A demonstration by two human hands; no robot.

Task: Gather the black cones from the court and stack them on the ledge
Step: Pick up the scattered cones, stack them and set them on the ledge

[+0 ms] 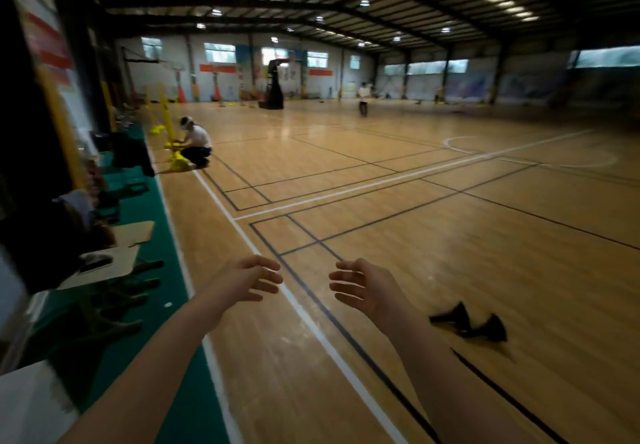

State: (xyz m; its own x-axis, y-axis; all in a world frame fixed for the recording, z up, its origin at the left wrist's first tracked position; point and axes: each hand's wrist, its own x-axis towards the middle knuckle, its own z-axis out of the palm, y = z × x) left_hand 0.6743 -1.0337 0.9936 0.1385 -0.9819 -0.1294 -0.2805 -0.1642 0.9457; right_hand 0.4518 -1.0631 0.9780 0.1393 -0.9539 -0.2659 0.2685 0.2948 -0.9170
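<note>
Wooden court floor (pixel 381 201) stretches ahead in the head view, where the left hand (pixel 242 284) and right hand (pixel 363 287) reach out, spread and empty. Two black cones (pixel 450 319) lie tipped on their sides, low right of the right hand. A hurried grab could roll them away or miss one.

Only the hands and forearms of the person show.

Left hand (pixel 247 281): bare, with slender fingers whose edges are softened by motion blur.

Right hand (pixel 363 287): bare likewise. Slim fingers and the thumb are visible, equally blurred.

Left forearm (pixel 156 357): uncovered along all the length in view, lean, widening toward the bottom edge of the view.

Right forearm (pixel 436 378): uncovered the same way, with the same lean build.

Nails and finer marks are too blurred to tell.
</note>
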